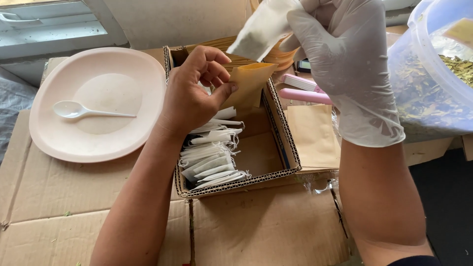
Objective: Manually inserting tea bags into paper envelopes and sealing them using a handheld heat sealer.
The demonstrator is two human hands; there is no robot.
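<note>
The person's bare left hand (197,93) pinches a small tan paper envelope (249,86) between thumb and fingers, right over the shallow corrugated cardboard box (288,152) with a row of white filter tea bags (212,157) packed along its left side. The right hand (347,64), in a thin white glove, is closed on a white filter pouch (261,27), held up just above the envelope. A pale pink plastic plate (138,74) with a white plastic spoon (79,111) lies left of the box, a clear plastic tub of dried green leaves (433,83) is far right, and a pink sealer tool (305,91) lies behind the box.
</note>
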